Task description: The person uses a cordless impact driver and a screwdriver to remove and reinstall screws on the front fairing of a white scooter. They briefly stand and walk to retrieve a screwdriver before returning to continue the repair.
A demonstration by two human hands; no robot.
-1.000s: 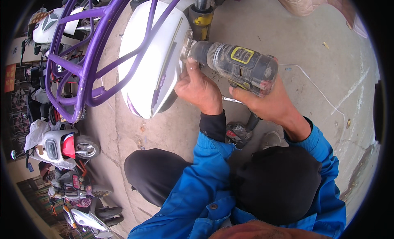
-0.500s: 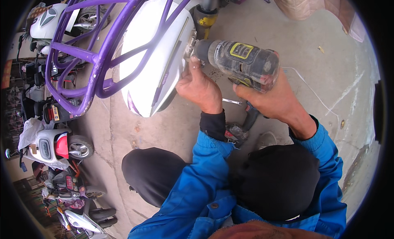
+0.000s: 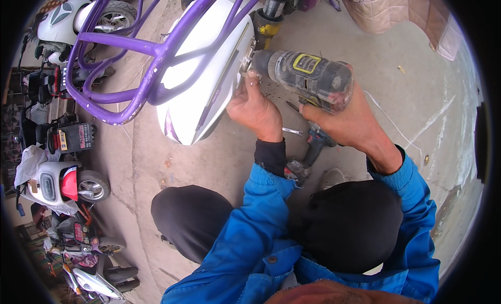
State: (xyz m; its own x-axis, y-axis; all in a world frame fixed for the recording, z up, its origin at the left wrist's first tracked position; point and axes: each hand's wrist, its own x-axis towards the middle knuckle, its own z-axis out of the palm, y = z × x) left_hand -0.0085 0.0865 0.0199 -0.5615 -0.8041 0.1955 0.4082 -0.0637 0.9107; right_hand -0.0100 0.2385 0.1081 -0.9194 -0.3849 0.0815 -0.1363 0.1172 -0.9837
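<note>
My right hand (image 3: 347, 121) is wrapped around the grip of a black-and-yellow cordless drill (image 3: 308, 77), which lies level and points left. Its chuck meets a small metal bracket (image 3: 246, 59) at the edge of a glossy white fender (image 3: 201, 87). Right below the chuck, my left hand (image 3: 255, 108) is closed, thumb up and fingers curled against the fender's edge. Whatever its fingertips pinch is too small to make out. The drill's tip is hidden at the bracket.
A purple tubular rack (image 3: 136, 95) crosses over the fender at left. Under my wrists, a second cordless drill (image 3: 317, 144) and a wrench (image 3: 292, 131) lie on the concrete floor. A quilted cover (image 3: 383, 11) hangs at upper right. Several parked scooters, one white and red (image 3: 55, 184), line the left side.
My view has shifted a little, so the purple rack sits lower and farther right over the fender. Both hands and the drill keep nearly the same position at the bracket.
</note>
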